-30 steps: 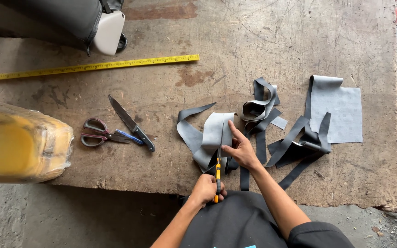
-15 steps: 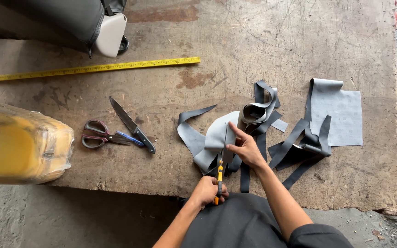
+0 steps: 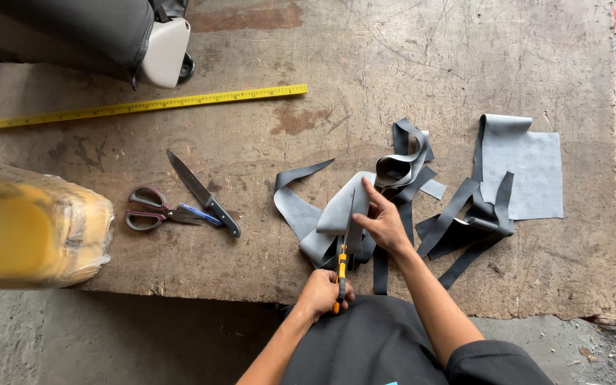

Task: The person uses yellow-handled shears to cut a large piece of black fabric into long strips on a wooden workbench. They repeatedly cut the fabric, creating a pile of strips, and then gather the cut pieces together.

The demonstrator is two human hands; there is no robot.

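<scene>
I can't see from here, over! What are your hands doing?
Left hand grips yellow-handled shears, cutting. Right hand pins grey strip. Loose strips beside it, not blocking.

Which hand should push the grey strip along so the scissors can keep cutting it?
The right hand, probably. It already lies flat on the grey strip just beside the blades, so it could feed it forward. The left hand is wrapped around the yellow-handled scissors at the board's near edge.
</scene>
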